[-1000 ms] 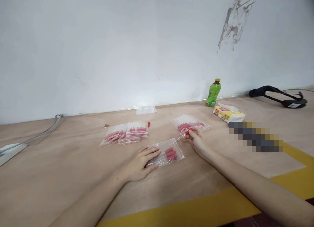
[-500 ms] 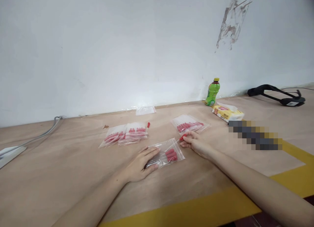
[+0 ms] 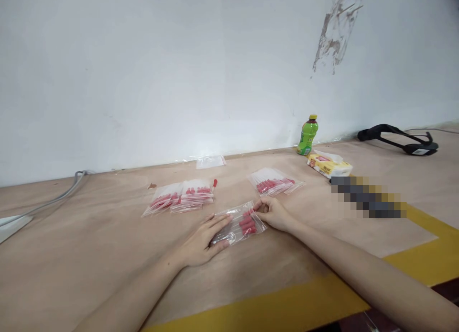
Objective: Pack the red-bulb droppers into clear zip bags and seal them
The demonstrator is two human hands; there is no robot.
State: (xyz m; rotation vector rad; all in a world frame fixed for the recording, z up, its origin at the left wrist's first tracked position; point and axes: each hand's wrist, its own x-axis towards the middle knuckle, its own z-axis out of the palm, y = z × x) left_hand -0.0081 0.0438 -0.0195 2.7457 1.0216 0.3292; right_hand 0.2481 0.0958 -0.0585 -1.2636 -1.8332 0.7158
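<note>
Between the two bare hands, on a brown-covered table, lies one clear plastic zip bag, flat, with its mouth toward the right hand. Four red, rounded bulbs appear in a column at its mouth end, with thin clear stems running toward the left hand. The left hand rests on the bag's closed end, fingers extended and thumb slightly apart. The right hand is at the mouth, thumb and fingers bent inward near the uppermost bulb; whether they grip the bulb or the bag's edge I cannot tell. Beyond the bag lie two groups of overlapping clear bags holding red bulbs: one group to its left, the other to its right; the bags overlap too much to count. One red bulb shows at the left group's right edge. Farther off, straight beyond the bag, is one flat whitish plastic packet near the wall. To the bag's far right stand one green bottle with a yellow cap, one yellow-and-white tissue pack and, farthest right, one black curved plastic frame.
</note>
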